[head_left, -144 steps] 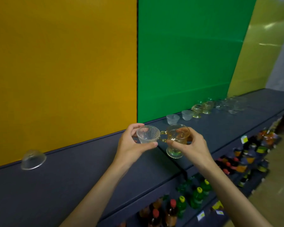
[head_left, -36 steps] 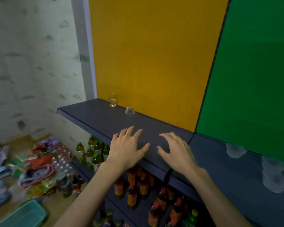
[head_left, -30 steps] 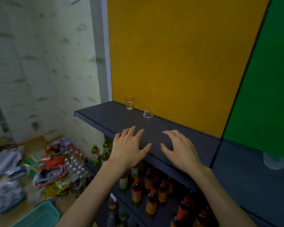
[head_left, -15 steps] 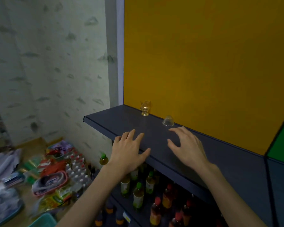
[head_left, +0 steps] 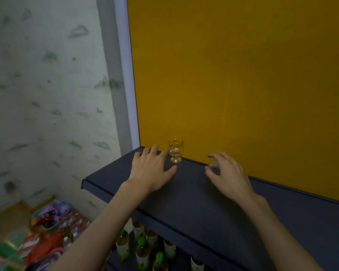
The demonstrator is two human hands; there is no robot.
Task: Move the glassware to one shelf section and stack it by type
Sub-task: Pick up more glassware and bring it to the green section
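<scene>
Two pieces of glassware stand at the far edge of the dark blue-grey shelf (head_left: 184, 192), close against the yellow back panel (head_left: 233, 85). The one the coming move turns on for the left hand (head_left: 151, 171) is the small amber-tinted footed glass cup (head_left: 176, 150), which stands upright on its foot with its long axis vertical. It lies just to the right of that hand's fingertips (head_left: 165, 151) and slightly farther back; the index finger is at its side, though whether it touches the glass cannot be told. That hand's grip is spread, fingers splayed low over the shelf, nothing pinched. The right hand (head_left: 228, 177) is curled over the small clear glass bowl (head_left: 213, 164), which sits mouth down to the right of the footed cup; the thumb is on the near-left side and the fingers arch over the far side, so the grip looks to be closing round it, but whether it is fully pinched cannot be told, since the hand hides most of the bowl. Each hand is nearer its own piece, and the two pieces are apart. Judging from this, the left hand needs only a short reach rightward and away, closing round the cup's bowl from the side.
</scene>
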